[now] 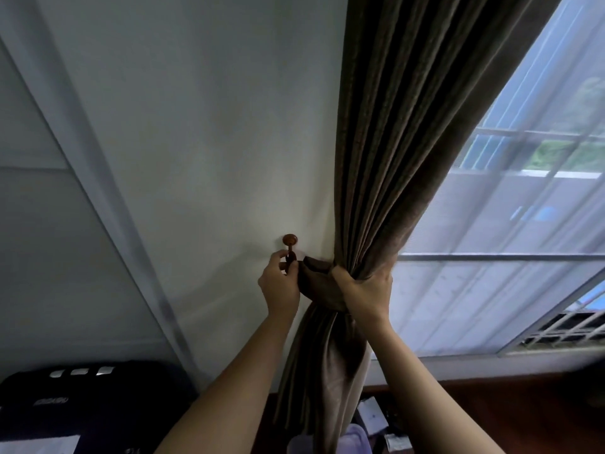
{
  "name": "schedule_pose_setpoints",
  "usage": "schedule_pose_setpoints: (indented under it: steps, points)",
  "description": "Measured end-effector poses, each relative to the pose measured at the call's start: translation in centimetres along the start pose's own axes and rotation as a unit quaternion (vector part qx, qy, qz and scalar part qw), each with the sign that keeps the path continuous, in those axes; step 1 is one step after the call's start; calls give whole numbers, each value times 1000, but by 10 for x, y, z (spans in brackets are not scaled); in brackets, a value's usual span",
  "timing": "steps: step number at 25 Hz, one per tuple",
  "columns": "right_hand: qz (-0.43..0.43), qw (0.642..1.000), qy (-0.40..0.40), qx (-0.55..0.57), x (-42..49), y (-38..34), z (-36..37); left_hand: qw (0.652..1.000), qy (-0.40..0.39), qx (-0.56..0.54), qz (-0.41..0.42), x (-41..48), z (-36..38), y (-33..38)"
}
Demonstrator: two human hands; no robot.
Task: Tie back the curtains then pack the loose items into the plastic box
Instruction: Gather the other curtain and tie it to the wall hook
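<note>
Head view, read from the left: a dark bag (82,401) with pale labels sits low in the corner, below a white door frame (98,191) that slants across the picture. Next comes the bare white wall (196,126), and on it a round wooden tieback knob (290,240) with a hook hanging beneath it. The left hand (281,285) is at that hook, its fingertips (284,266) pinched on the end of a brown fabric tieback band (316,280) (the hand covers most of the hook, so whether the band's end is already on it cannot be told). The band runs sideways from the hook to the brown curtain (393,142), which hangs just right of the knob. Its long axis runs from the top of the picture down to the floor, pleats fanning wide above and drawn to a narrow waist at the band. The right hand (365,291) is clenched around that waist, holding band and gathered cloth together. Below the grip the curtain falls in loose folds, hiding part of a clear plastic box (353,437) on the dark floor, with small white packets (371,416) beside it. Right of the curtain, a sheer white curtain (491,290) veils the window (540,152).
</note>
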State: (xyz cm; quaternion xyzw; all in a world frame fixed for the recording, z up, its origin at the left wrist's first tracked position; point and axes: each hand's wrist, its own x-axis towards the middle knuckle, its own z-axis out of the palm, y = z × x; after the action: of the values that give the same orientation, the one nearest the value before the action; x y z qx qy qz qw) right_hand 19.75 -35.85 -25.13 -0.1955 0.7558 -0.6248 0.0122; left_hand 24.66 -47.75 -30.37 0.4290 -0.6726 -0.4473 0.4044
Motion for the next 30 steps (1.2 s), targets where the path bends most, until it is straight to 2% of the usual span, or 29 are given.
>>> schedule_pose_setpoints:
  steps: [2,4,10,13,21,26,30]
  points:
    - [3,1000,0,-4,0,-1,2,997,14,56,46,4,3,-4]
    - [1,1000,-4,-6,0,-2,4,995,7,88,45,8,6,-8]
    - [6,1000,-20,-6,3,1,8,995,-9,58,-86,11,8,-17]
    - [7,999,-37,-8,10,3,8,988,-49,47,-142,25,5,-28]
    - [-7,999,-31,-45,20,8,5,975,-130,-105,-145,38,-5,-39]
    - [-20,998,-43,-49,19,10,9,989,-121,-35,-73,47,2,-38]
    - [-35,997,-56,-43,25,12,6,990,-111,-34,-86,56,7,-39]
